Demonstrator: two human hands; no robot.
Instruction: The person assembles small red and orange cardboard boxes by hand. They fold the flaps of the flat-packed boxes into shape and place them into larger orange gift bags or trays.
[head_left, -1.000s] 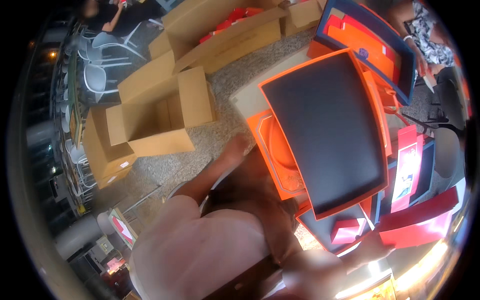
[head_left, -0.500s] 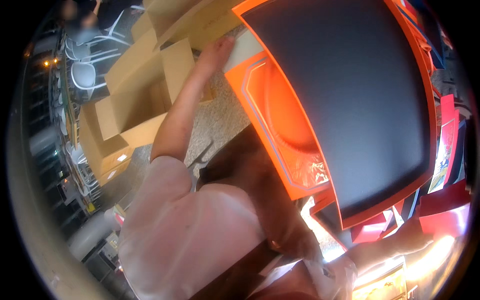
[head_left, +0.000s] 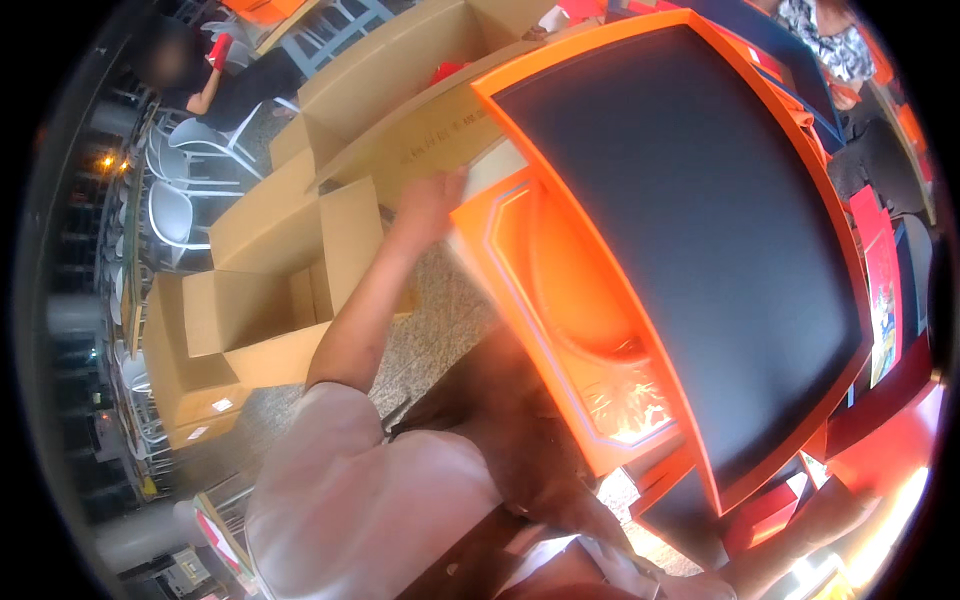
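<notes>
A large shallow box lid, black inside with an orange rim, lies tilted across an orange box. That box shows a rounded hollow, shiny clear film and a thin bluish border line. My left arm reaches forward, and my left hand is closed at the far left edge of the orange box, beside a pale strip; its fingertips are partly hidden. At the lower right my right hand is stretched out close to a red box. Blur and glare hide what its fingers do.
Open cardboard cartons stand on the floor at left, with a longer carton behind. White chairs are beyond them. One person sits at the far left; another person is at the far right. Red boxes stack along the right.
The view has tilted, so the cartons, chairs and left hand appear lower. My left hand stays at the orange box's edge. The right hand remains by the red box.
</notes>
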